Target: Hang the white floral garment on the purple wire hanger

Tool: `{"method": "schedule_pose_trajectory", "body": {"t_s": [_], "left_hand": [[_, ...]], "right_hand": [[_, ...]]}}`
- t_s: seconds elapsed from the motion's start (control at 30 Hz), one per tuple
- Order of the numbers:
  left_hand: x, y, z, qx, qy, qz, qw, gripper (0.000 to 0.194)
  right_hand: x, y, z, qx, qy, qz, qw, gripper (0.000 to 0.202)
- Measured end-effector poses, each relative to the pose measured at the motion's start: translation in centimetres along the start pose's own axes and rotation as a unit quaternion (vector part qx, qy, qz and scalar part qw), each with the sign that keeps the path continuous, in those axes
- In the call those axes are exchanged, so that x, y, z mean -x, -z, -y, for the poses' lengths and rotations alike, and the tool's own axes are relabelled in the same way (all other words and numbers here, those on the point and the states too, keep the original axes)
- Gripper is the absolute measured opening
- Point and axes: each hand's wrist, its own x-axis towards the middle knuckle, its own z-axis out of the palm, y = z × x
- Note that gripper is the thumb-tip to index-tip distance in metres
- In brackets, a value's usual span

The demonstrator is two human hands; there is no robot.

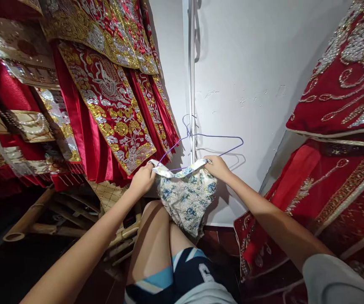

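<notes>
A small white garment with a blue flower print (186, 198) hangs from a thin purple wire hanger (200, 141) in front of a white wall. My left hand (142, 179) grips the garment's left top edge where it meets the hanger. At the right top edge, my right hand (218, 168) pinches the cloth against the hanger's lower wire. The cloth droops down over my raised knee (153, 219). The hanger's hook sits beside a white vertical strip (190, 80) on the wall.
Red robes with heavy gold and silver embroidery (109, 97) hang in a row on the left. More red embroidered cloth (343, 139) fills the right side. A bamboo-framed piece of furniture (42, 217) stands low on the left on a dark floor.
</notes>
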Motion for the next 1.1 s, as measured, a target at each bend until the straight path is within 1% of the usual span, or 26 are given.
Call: {"method": "schedule_pose_trajectory", "body": {"t_s": [0.07,0.13,0.2,0.23,0.27,0.3,0.37,0.4,0.43,0.47,0.57,0.6,0.63,0.67,0.73,0.77,0.8,0.83,0.93,0.97,1.03,1.1], "left_hand": [[-2.5,0.0,-0.4,0.081,-0.027,-0.065,0.994,0.029],[-4.9,-0.3,-0.9,0.182,-0.034,-0.1,0.978,0.028],[-6.8,-0.5,-1.6,0.264,-0.043,-0.104,0.958,0.026],[-7.5,-0.6,-1.9,0.285,-0.051,-0.101,0.952,0.024],[-7.9,-0.6,-2.1,0.295,-0.058,-0.099,0.949,0.023],[-8.0,-0.5,-2.3,0.297,-0.062,-0.1,0.948,0.023],[-7.9,-0.1,-2.6,0.292,-0.066,-0.115,0.947,0.025],[-7.7,0.2,-2.6,0.291,-0.067,-0.126,0.946,0.025],[-7.5,0.5,-2.6,0.29,-0.067,-0.134,0.945,0.025],[-7.4,0.7,-2.5,0.288,-0.068,-0.14,0.945,0.025],[-7.5,1.2,-2.4,0.287,-0.067,-0.14,0.945,0.026],[-7.6,1.2,-2.3,0.288,-0.065,-0.138,0.945,0.026],[-7.7,1.3,-2.2,0.29,-0.062,-0.136,0.945,0.027],[-7.9,1.2,-2.1,0.292,-0.058,-0.135,0.945,0.027],[-8.1,1.3,-1.9,0.297,-0.051,-0.134,0.944,0.027],[-8.1,1.3,-1.8,0.299,-0.049,-0.134,0.944,0.027],[-8.1,1.3,-1.8,0.3,-0.049,-0.133,0.943,0.027],[-8.1,1.4,-1.8,0.301,-0.049,-0.133,0.943,0.027],[-7.9,1.7,-1.7,0.297,-0.048,-0.136,0.944,0.028],[-7.9,1.9,-1.6,0.292,-0.046,-0.139,0.945,0.028],[-7.7,2.2,-1.3,0.294,-0.042,-0.155,0.942,0.024],[-7.8,2.6,-0.8,0.329,-0.027,-0.181,0.926,0.015]], "right_hand": [[-0.2,-0.5,0.3,-0.043,0.007,0.007,0.999,0.014],[-0.1,-1.1,0.5,-0.073,0.01,0.013,0.997,0.017],[0.2,-1.5,0.4,-0.09,0.013,0.016,0.996,0.021],[0.3,-1.5,0.2,-0.093,0.013,0.009,0.996,0.024],[0.4,-1.1,-0.2,-0.091,0.011,-0.012,0.996,0.031],[0.4,-0.6,-0.7,-0.086,0.007,-0.046,0.995,0.043],[0.0,1.2,-2.1,-0.058,-0.009,-0.138,0.989,0.072],[-0.4,2.2,-2.8,-0.037,-0.022,-0.174,0.984,0.08],[-0.9,3.3,-3.6,-0.013,-0.038,-0.188,0.981,0.079],[-1.5,4.4,-4.3,0.008,-0.054,-0.179,0.982,0.071],[-3.0,6.6,-5.9,0.047,-0.087,-0.098,0.99,0.031],[-3.3,7.0,-6.1,0.052,-0.091,-0.093,0.99,0.025],[-3.5,7.2,-6.3,0.054,-0.092,-0.107,0.989,0.027],[-3.6,7.3,-6.5,0.053,-0.093,-0.13,0.986,0.034],[-3.6,7.2,-6.6,0.049,-0.09,-0.17,0.98,0.058],[-3.6,7.0,-6.6,0.041,-0.083,-0.173,0.981,0.066],[-3.7,6.8,-6.6,0.031,-0.074,-0.158,0.984,0.068],[-3.7,6.6,-6.6,0.02,-0.066,-0.136,0.988,0.063],[-3.5,6.8,-6.3,-0.001,-0.06,-0.066,0.996,0.03],[-3.3,7.2,-6.2,-0.009,-0.064,-0.045,0.997,0.023],[-2.5,8.6,-6.0,-0.046,-0.081,-0.004,0.996,0.025],[-1.4,10.5,-5.7,-0.12,-0.106,0.06,0.985,0.03]]}}
